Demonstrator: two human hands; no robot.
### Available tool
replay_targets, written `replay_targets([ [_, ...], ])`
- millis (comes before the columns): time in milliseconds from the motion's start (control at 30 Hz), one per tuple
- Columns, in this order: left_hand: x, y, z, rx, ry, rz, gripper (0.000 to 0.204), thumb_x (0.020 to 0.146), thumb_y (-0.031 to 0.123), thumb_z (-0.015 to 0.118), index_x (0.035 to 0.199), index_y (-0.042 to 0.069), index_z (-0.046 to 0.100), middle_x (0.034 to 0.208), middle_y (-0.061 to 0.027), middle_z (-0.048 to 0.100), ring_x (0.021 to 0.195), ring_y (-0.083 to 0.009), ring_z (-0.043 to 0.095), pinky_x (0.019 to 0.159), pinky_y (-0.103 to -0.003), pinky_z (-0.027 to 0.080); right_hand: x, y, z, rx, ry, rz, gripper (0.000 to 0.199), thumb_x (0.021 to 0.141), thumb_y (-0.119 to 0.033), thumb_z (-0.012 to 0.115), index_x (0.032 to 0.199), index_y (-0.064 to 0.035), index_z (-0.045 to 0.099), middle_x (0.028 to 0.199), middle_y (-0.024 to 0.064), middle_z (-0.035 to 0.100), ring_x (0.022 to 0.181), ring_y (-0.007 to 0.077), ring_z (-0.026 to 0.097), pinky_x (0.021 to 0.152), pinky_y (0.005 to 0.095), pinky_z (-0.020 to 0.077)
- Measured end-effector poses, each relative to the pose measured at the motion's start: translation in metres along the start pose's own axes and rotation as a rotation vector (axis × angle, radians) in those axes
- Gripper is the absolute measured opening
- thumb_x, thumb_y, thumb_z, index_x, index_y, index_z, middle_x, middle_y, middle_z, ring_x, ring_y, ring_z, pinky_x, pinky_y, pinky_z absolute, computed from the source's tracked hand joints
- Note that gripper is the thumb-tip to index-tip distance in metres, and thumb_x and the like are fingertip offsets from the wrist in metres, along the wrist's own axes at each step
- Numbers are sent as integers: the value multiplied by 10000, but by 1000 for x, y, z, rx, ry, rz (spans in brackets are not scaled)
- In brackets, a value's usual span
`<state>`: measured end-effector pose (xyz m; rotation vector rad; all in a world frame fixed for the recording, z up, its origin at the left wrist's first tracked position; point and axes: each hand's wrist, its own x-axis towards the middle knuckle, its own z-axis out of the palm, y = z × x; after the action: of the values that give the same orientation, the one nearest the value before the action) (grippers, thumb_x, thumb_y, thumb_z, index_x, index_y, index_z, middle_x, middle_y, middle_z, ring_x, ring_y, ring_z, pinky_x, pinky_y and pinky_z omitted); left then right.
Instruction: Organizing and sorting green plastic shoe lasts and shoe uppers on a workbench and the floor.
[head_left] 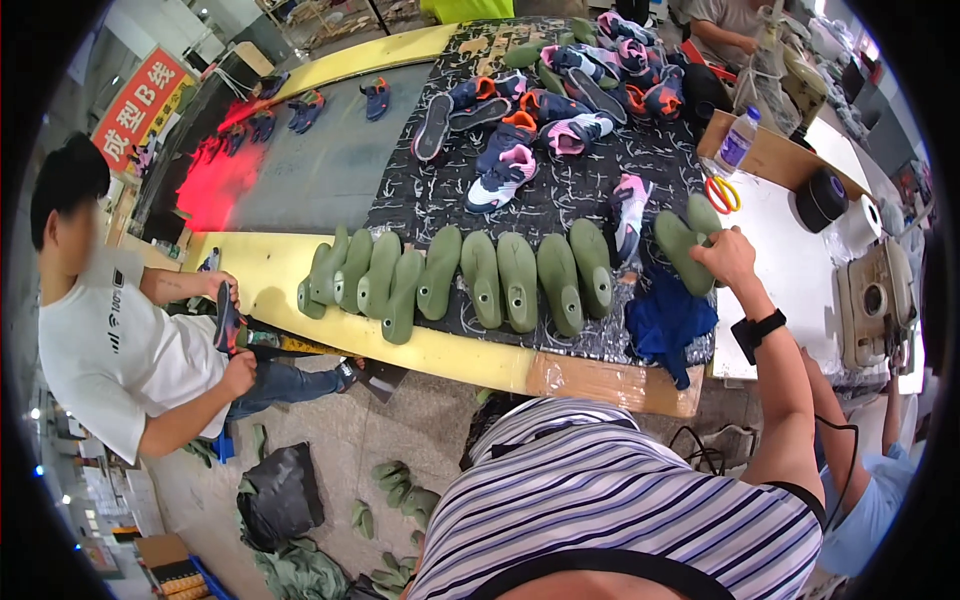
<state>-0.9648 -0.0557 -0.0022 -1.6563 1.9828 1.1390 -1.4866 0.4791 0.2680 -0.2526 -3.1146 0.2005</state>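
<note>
My right hand reaches to the right end of the bench, its fingers closed on the edge of a green shoe last. A second green last lies against it, partly covered by my fingers. To the left stretches a row of green shoe lasts, several of them in pairs with a round hole in the heel end. Below my hand, a crumpled dark blue cloth lies at the bench edge. A white and pink sneaker sits just left of the held last. My left hand is out of view.
Several sneakers are heaped on the black bench covering. A grey conveyor belt carries more shoes. On the white table are scissors, a bottle and thread spools. A co-worker holds a shoe at left.
</note>
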Motion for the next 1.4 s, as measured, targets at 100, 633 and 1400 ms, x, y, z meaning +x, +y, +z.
replay_targets([
  [100, 3, 21, 1, 27, 20, -40, 629, 736, 481, 729, 867, -131, 662, 835, -273, 673, 799, -318, 661, 710, -423, 474, 42, -17, 33, -12, -89, -55, 438, 631, -457, 664, 756, -42, 732, 838, 211, 663, 866, 326, 635, 742, 408, 525],
  [633, -95, 175, -36, 281, 257, 311, 549, 695, 353, 797, 799, -135, 570, 729, -215, 653, 641, -277, 634, 554, -399, 471, 136, -237, 95, 269, -313, -468, 505, 644, -517, 669, 865, -69, 740, 838, 178, 692, 815, 344, 663, 780, 418, 520],
  [1400, -113, 702, 136, 746, -122, 1039, 727, 713, 571, 681, 1097, -46, 654, 966, -222, 669, 917, -371, 656, 811, -443, 503, 91, -97, 117, 169, 216, -105, 463, 719, -420, 702, 956, -28, 634, 1038, 222, 495, 1007, 402, 504, 724, 489, 534],
])
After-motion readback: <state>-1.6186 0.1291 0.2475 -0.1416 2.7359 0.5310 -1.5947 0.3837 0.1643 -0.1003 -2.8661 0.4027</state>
